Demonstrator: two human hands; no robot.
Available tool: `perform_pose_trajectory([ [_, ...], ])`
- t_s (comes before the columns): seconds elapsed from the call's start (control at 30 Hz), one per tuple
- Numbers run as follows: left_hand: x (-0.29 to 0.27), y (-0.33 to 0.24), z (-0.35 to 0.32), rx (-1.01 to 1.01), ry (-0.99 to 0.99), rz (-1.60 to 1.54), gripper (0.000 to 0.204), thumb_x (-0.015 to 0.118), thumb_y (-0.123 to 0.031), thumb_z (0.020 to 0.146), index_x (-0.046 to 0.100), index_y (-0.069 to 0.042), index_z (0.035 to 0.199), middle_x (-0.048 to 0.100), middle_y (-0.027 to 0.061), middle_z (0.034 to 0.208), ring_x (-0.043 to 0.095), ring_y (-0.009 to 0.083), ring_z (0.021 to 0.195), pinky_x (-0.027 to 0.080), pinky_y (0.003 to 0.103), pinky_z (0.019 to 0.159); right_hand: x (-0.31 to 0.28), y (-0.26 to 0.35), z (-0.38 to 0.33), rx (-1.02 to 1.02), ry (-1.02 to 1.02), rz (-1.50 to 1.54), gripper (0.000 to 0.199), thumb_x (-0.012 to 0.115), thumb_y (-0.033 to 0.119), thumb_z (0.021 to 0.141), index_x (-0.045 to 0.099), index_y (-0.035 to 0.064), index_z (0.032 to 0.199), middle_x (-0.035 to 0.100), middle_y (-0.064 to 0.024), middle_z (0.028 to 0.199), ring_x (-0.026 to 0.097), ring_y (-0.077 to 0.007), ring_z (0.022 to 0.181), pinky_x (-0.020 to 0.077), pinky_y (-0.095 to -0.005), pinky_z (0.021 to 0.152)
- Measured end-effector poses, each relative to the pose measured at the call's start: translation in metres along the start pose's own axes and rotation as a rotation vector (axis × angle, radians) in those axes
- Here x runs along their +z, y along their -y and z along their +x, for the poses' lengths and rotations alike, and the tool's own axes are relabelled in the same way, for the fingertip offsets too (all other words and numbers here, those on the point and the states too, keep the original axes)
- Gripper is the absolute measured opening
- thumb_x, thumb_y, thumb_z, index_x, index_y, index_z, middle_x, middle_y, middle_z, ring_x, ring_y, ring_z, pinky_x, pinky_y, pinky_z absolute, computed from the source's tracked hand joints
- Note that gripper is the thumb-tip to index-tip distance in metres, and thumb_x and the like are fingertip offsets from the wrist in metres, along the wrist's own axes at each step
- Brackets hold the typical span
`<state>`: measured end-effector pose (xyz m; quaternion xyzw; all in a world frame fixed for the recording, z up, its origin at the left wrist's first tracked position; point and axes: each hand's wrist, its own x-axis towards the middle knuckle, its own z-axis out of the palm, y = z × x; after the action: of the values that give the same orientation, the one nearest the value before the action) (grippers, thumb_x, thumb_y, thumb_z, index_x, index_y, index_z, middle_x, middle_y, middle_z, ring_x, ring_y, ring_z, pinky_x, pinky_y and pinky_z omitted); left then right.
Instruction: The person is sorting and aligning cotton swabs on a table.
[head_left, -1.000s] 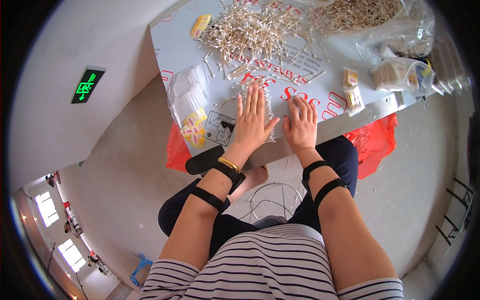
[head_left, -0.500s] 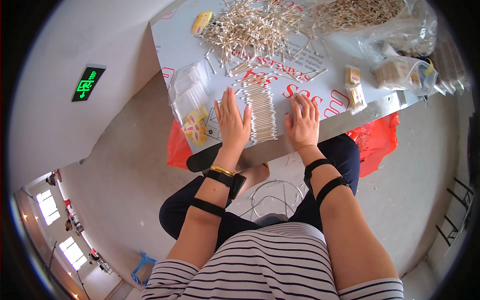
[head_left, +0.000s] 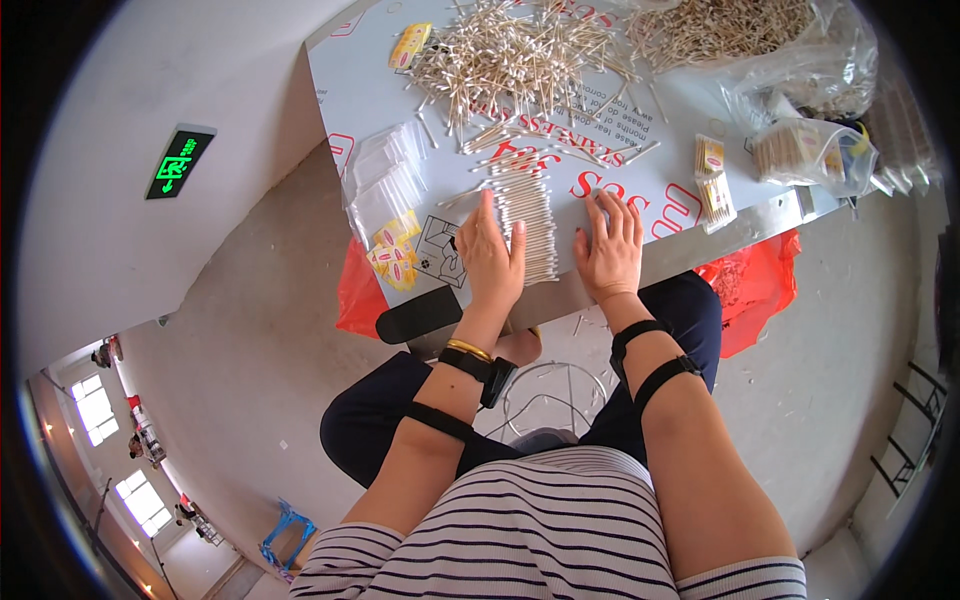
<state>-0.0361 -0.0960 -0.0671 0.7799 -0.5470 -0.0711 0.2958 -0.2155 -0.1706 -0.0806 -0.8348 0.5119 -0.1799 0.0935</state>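
**Both hands flat beside a row of cotton swabs**

From the head camera I see my left hand (head_left: 490,258) lying on the tabletop (head_left: 380,95), fingers together and extended, its inner edge touching the left side of a neat row of cotton swabs (head_left: 527,220). The grip there is open; it holds nothing and only presses against the row. My right hand (head_left: 610,250) lies palm down just to the right of the same row, fingers spread, also open and holding nothing; I cannot tell whether it touches the swabs. The row sits near the front edge of the tabletop, between the two hands.

Behind the row, a loose pile of swabs (head_left: 510,55) spreads across the middle of the tabletop. To the left lies a stack of small clear bags (head_left: 385,185), with yellow printed packets (head_left: 392,258) at its near end. To the right are two small filled packets (head_left: 712,180), and beyond them a clear plastic bag (head_left: 815,150) with bundled swabs.
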Motion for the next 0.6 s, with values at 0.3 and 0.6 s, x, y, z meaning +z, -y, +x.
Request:
perform_pose_trajectory([
  [0.3, 0.005, -0.001, 0.006, 0.028, -0.057, -0.032, 0.073, 0.054, -0.036, 0.107, 0.026, 0.003, 0.161, 0.041, 0.0254, 0.161, 0.039, 0.0376, 0.149, 0.023, 0.054, 0.122, 0.000, 0.000, 0.000, -0.007, -0.008, 0.003, 0.056, 0.063, 0.028, 0.093, 0.054, 0.0140, 0.146, 0.050, -0.0063, 0.151, 0.042, -0.0249, 0.146, 0.0253, -0.0476, 0.127],
  [0.6, 0.003, 0.030, 0.013, 0.110, -0.085, -0.106, 0.062, 0.054, -0.032, 0.106, 0.037, 0.000, 0.156, 0.045, 0.0209, 0.158, 0.046, 0.0386, 0.144, 0.032, 0.051, 0.119, 0.004, -0.002, 0.001, -0.044, -0.029, 0.037, 0.055, 0.063, 0.025, 0.092, 0.054, 0.0115, 0.145, 0.051, -0.0088, 0.150, 0.044, -0.0280, 0.144, 0.0261, -0.0489, 0.126],
])
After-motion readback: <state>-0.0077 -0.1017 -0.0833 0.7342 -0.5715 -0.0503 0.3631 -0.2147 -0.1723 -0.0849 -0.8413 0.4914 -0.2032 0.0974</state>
